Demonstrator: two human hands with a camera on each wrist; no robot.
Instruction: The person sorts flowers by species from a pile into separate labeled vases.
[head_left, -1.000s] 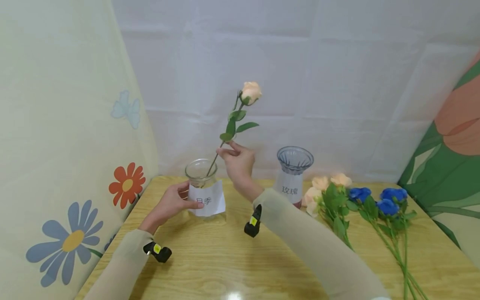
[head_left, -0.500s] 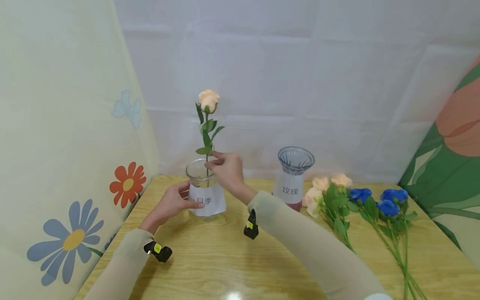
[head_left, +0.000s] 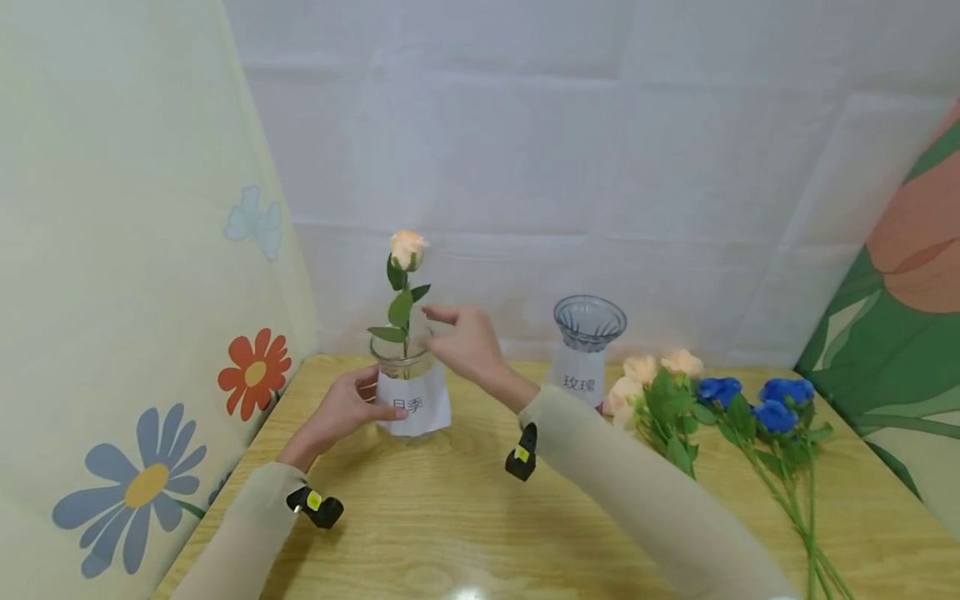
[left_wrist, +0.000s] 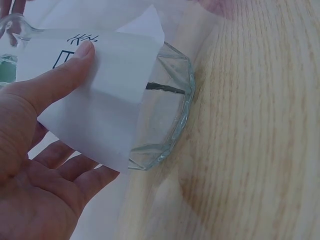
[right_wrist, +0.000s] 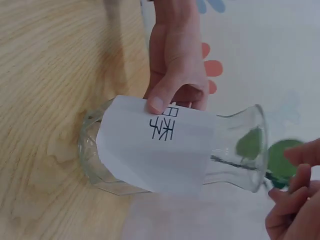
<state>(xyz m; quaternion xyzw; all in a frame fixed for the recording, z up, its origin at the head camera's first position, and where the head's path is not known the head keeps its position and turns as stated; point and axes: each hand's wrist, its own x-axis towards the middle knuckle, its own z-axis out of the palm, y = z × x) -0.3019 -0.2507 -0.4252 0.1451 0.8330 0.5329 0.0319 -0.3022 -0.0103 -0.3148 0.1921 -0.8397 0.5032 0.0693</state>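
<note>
My left hand (head_left: pixel 347 412) grips the clear glass vase (head_left: pixel 401 367) by its side. Its thumb lies on the white paper label (right_wrist: pixel 150 145), and its fingers pass behind the glass. One peach rose (head_left: pixel 407 250) stands in this vase, its bloom and most leaves above the rim. In the right wrist view, the dark stem (right_wrist: pixel 232 163) runs down through the glass neck. Beside the rim is my right hand (head_left: pixel 468 343), thumb and forefinger parted and apart from the stem in the head view. The stem's lower end is hidden behind the label in the right wrist view.
A bluish glass vase (head_left: pixel 590 321) with a written label stands to the right, partly behind my right sleeve. Peach roses (head_left: pixel 641 367) and blue roses (head_left: pixel 776 414) lie on the wooden table (head_left: pixel 420 517) at the right. A white cloth (head_left: pixel 480 125) hangs behind.
The peach rose has swung left to upright and sunk lower into the clear vase. My right hand followed it leftward and down, then let go of the stem. My left hand stayed put.
</note>
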